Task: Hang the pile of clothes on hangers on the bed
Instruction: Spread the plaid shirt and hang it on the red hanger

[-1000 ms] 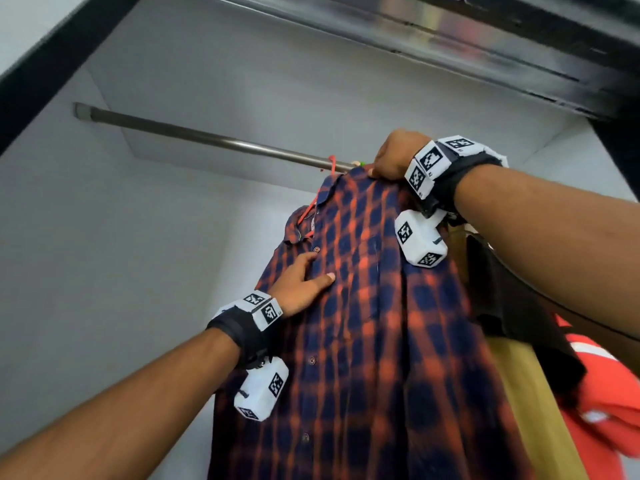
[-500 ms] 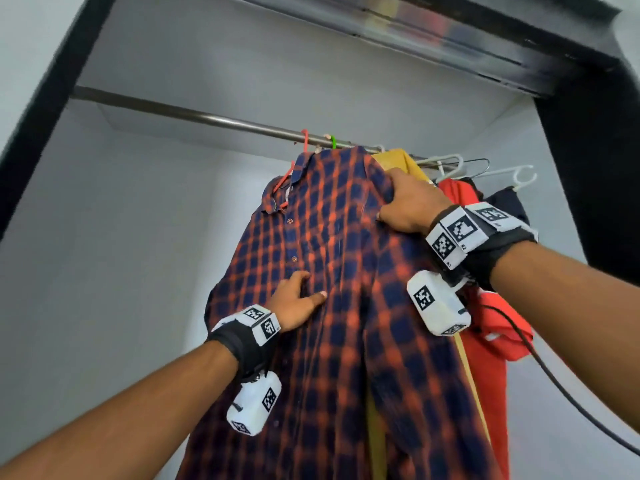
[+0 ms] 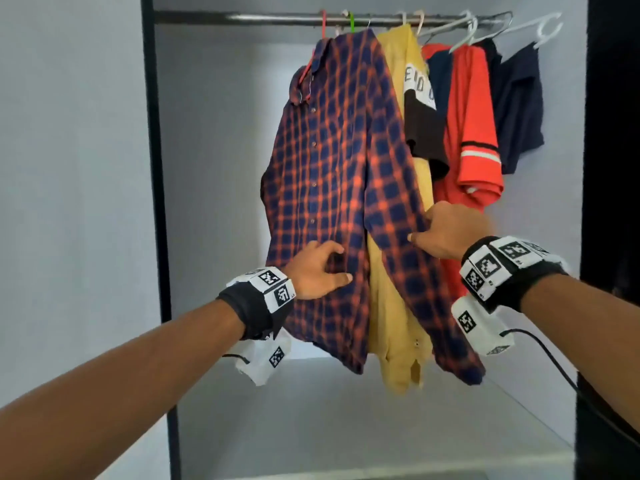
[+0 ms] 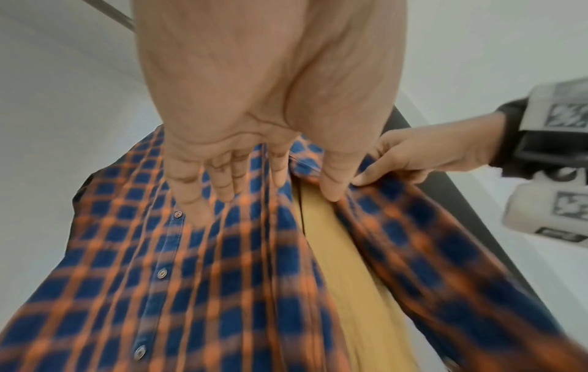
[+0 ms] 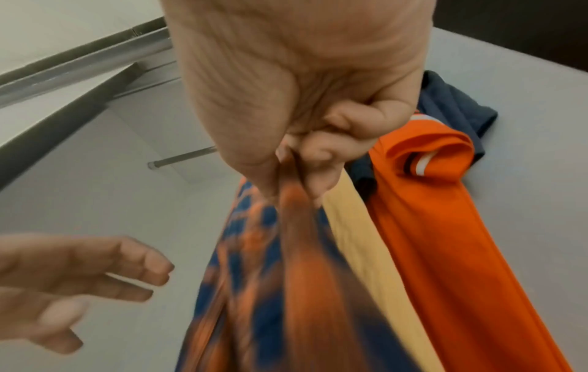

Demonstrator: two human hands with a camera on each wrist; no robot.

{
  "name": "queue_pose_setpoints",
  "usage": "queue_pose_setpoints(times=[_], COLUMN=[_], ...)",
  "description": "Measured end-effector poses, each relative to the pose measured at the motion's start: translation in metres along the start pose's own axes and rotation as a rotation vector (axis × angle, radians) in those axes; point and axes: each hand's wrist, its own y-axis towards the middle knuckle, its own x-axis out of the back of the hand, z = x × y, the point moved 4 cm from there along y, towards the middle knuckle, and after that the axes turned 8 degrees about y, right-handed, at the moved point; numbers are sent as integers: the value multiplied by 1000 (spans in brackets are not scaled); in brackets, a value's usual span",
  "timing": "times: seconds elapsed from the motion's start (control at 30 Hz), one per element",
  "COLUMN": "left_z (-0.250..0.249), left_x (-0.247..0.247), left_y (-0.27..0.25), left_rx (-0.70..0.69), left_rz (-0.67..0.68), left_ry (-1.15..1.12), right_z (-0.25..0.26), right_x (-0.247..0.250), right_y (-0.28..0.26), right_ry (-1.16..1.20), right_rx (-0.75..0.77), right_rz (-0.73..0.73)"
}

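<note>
Here, plaid shirt: hung on a red hanger from the rail, leftmost of the hung clothes, its front open and its two panels spread apart at the bottom.
Right hand: the right panel's edge is pinched between thumb and curled fingers; the cloth is drawn out to the right.
Left hand: laid against the lower left panel beside the button placket; fingers loosely extended on the cloth, nothing clasped.
Yellow shirt: hung just behind the plaid shirt, seen in the gap between its panels.
Red shirt: hung to the right of the yellow one, a striped band at its sleeve.
Dark shirt: hung furthest right on a white hanger.
Rail: run across the top of the wardrobe, a dark-framed one; several hanger hooks are carried on it.
Wrists: black bands with white marker blocks are worn on both.
</note>
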Motion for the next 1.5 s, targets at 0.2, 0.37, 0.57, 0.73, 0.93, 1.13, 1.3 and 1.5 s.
queue_pose_setpoints(times=[0.2, 0.37, 0.57, 0.73, 0.93, 1.13, 1.3, 1.5], left_z=[30, 67, 138, 204, 254, 259, 248, 226], left_x=[10, 28, 47, 53, 52, 50, 49, 39], left_y=[-100, -172, -222, -249, -260, -256, -257, -250], left_rx=[-22, -11, 131, 301, 289, 273, 289, 281], left_rz=[-114, -260, -255, -163, -131, -133, -122, -135], left_ry=[285, 549, 658, 622, 649, 620, 618, 593], right_z=[29, 86, 176, 244, 302, 309, 303, 278], right_x=[-31, -69, -163, -226, -263, -285, -280, -271], right_y=[-101, -157, -195, -219, -220, -224, -222, -220], right_ry=[282, 322, 555, 919, 1352, 1505, 1525, 1514], right_rx=[48, 223, 344, 227, -50, -123, -124, -125], right_rz=[-183, -35, 499, 709, 543, 358, 357, 338])
